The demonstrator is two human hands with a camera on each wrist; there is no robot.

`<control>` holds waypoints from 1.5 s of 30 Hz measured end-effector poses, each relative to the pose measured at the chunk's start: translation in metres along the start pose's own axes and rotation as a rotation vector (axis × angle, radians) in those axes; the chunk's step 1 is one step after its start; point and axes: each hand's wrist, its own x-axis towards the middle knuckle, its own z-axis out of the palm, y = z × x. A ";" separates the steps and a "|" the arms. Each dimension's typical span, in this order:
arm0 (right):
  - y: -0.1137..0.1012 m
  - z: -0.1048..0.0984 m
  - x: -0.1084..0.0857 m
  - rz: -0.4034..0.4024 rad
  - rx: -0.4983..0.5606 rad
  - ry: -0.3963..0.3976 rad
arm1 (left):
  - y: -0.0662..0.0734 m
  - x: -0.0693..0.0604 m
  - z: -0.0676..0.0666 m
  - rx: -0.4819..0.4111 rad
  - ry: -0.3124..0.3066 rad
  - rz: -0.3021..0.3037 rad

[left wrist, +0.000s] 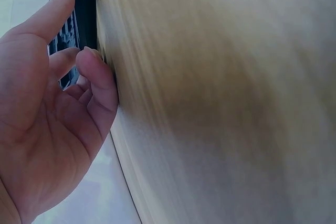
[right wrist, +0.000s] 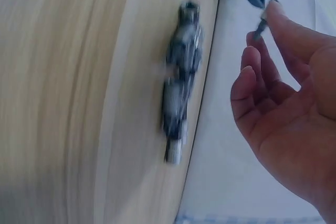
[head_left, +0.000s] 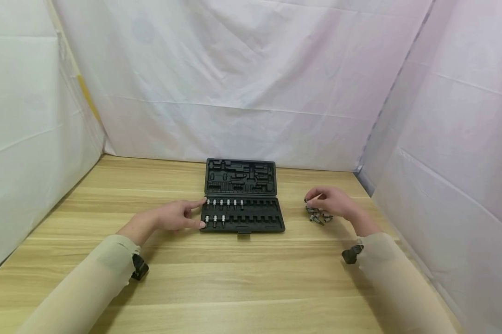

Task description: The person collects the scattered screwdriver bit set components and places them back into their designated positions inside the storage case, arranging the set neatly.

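Observation:
An open black plastic case (head_left: 243, 227) lies on the table, its lower half carrying two rows of silver-and-black bit sockets (head_left: 221, 204) toward the left. My left hand (head_left: 177, 215) touches the case's left end, index finger at the back corner and thumb at the front one; its other fingers are bent in the left wrist view. Between the thumb and fingertips of my right hand (head_left: 332, 202) a small bit socket (right wrist: 261, 26) is pinched, above a loose pile of bit sockets (right wrist: 178, 98) to the right of the case.
The raised lid (head_left: 241, 177) of the case has moulded hollows. A wood-grain table (head_left: 234, 278) runs under everything. White sheets (head_left: 234, 69) hang behind it and along both sides.

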 end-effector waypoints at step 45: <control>-0.080 0.083 0.054 -0.080 0.345 -0.089 | -0.001 -0.001 0.000 0.018 -0.006 -0.014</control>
